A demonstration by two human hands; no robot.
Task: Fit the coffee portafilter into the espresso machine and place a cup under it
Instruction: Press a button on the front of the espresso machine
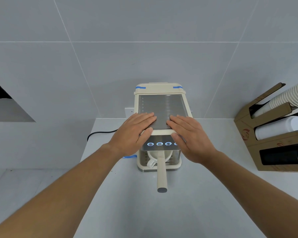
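Grey tiled wall, pale desk (41, 182). My left hand (134, 129) flat, fingers spread, gripping nothing, on espresso machine (162, 107) top at desk's back edge. Portafilter (162, 172) seems seated, handle toward me; cup (153, 158) under it. Right hand (191, 136) likewise flat. Judgement: steady machine, lift off gently. Cup holder (265, 134) at right edge, clear.

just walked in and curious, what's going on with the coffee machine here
A person has both palms flat on top of the cream espresso machine, left hand and right hand, holding nothing. The portafilter is already in the machine, handle pointing toward the person, and a cup sits under it on the drip tray. The front buttons are lit.
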